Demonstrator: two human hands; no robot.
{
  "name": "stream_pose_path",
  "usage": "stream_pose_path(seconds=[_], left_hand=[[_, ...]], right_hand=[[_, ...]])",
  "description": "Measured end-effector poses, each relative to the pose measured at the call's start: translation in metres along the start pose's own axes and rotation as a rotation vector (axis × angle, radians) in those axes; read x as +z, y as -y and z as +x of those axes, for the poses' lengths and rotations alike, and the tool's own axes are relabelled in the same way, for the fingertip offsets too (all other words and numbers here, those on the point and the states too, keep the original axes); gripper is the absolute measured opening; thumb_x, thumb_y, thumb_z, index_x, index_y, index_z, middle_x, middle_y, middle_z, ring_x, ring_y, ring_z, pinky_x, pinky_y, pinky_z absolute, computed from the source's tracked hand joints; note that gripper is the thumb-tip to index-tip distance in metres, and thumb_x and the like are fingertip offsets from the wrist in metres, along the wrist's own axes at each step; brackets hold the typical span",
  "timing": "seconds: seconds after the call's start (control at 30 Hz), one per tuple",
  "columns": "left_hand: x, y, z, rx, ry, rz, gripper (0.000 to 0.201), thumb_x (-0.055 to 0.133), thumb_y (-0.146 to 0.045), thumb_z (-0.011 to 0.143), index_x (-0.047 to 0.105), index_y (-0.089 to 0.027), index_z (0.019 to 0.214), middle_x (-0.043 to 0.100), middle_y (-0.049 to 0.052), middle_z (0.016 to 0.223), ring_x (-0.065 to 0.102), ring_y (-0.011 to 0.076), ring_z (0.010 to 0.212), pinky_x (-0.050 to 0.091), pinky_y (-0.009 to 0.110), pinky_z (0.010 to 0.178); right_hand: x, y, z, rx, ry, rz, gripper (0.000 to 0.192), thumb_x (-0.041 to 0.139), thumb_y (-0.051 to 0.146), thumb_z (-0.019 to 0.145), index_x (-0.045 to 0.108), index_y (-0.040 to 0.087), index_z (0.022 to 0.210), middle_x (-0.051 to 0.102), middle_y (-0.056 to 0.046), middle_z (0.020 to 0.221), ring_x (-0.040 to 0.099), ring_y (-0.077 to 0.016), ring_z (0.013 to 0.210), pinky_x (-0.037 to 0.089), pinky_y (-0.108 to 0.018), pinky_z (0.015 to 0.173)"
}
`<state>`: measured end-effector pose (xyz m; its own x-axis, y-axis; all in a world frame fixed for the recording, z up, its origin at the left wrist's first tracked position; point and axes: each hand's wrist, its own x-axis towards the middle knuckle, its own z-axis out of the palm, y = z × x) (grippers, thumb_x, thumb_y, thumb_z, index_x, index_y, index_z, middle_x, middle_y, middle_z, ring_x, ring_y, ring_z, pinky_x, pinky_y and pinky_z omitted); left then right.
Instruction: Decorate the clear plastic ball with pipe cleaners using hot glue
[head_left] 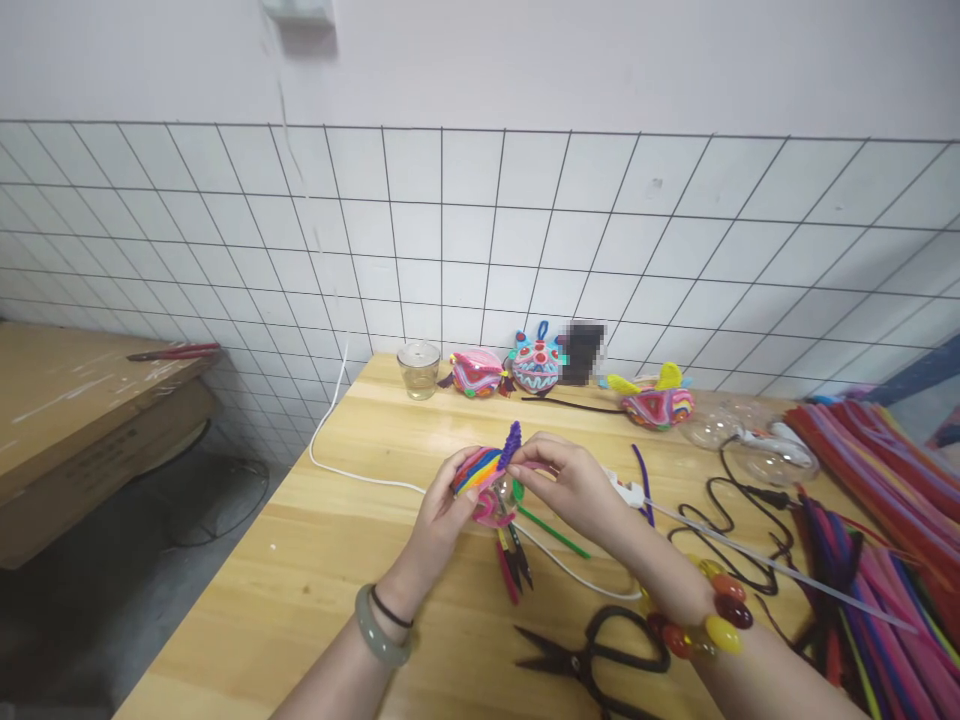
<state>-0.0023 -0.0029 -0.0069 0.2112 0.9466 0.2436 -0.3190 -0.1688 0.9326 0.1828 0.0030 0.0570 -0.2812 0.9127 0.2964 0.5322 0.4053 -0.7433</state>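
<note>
Holding a small rainbow-striped pipe-cleaner piece [480, 472] above the middle of the wooden counter [330, 560], I have my left hand [442, 520] cupped around its underside, fingers closed on it. My right hand [574, 480] comes in from the other side and pinches the purple fuzzy stem [511, 444] that stands up from the top of the piece (thumb and forefinger are pressed together on it). A pink loop and a green stem [551, 530] hang below the piece, close to the counter.

Just beneath my hands lie small red-handled snips [514, 570], and nearer to me black scissors [592, 655] rest flat, blades pointing left. A white cable [352, 470] runs across the counter from the wall side. To my right a big heap of pipe cleaners [877, 500] in red, pink and purple is spread out, with a glue gun [780, 445] and its black cord [720, 520] beside it. Along the tiled wall stand a glass cup [418, 368] and three finished colourful figures [536, 362]. A cardboard box [75, 430] sits well apart on the left.
</note>
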Motion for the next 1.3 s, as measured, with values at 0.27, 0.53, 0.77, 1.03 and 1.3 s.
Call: stream_pose_path(seconds=[0.27,0.53,0.77,1.03,1.3], left_hand=[[-0.001,0.003,0.000,0.022,0.004,-0.008,0.040,0.060,-0.034,0.084,0.057,-0.022,0.121,0.058,0.009,0.129,0.050,0.0265,0.123,0.037,0.041,0.106],[-0.004,0.007,0.000,0.001,0.013,-0.007,0.041,0.060,-0.035,0.084,0.056,-0.023,0.123,0.057,0.009,0.131,0.048,0.0276,0.125,0.036,0.041,0.106],[-0.003,0.009,0.000,-0.084,0.025,-0.104,0.036,0.052,-0.038,0.088,0.055,-0.023,0.121,0.056,0.009,0.130,0.048,0.0286,0.124,0.039,0.044,0.103],[0.001,0.005,-0.001,-0.073,0.006,-0.030,0.032,0.060,-0.034,0.086,0.054,-0.025,0.116,0.058,0.005,0.120,0.052,0.0236,0.117,0.039,0.041,0.103],[0.001,0.003,0.000,-0.067,0.003,-0.036,0.037,0.065,-0.035,0.082,0.056,-0.023,0.115,0.058,0.008,0.121,0.051,0.0256,0.119,0.040,0.042,0.102]], right_hand=[[0.001,0.001,0.001,0.012,0.001,0.018,0.007,0.060,0.020,0.082,0.067,0.020,0.081,0.070,-0.004,0.083,0.065,-0.0185,0.078,0.051,-0.030,0.072],[0.001,0.001,0.003,0.017,0.014,0.014,0.007,0.060,0.019,0.081,0.067,0.020,0.080,0.070,-0.003,0.081,0.064,-0.0176,0.077,0.050,-0.029,0.073],[0.001,0.006,0.001,0.003,0.023,-0.038,0.008,0.060,0.018,0.081,0.067,0.021,0.079,0.067,-0.003,0.080,0.062,-0.0179,0.077,0.049,-0.030,0.071],[0.001,0.011,0.000,-0.007,0.038,-0.038,0.011,0.059,0.013,0.080,0.067,0.021,0.079,0.067,-0.004,0.083,0.063,-0.0183,0.082,0.050,-0.031,0.077],[0.000,0.010,0.001,-0.003,0.041,-0.056,0.009,0.060,0.016,0.081,0.067,0.021,0.078,0.067,-0.003,0.081,0.062,-0.0185,0.079,0.049,-0.030,0.074]])
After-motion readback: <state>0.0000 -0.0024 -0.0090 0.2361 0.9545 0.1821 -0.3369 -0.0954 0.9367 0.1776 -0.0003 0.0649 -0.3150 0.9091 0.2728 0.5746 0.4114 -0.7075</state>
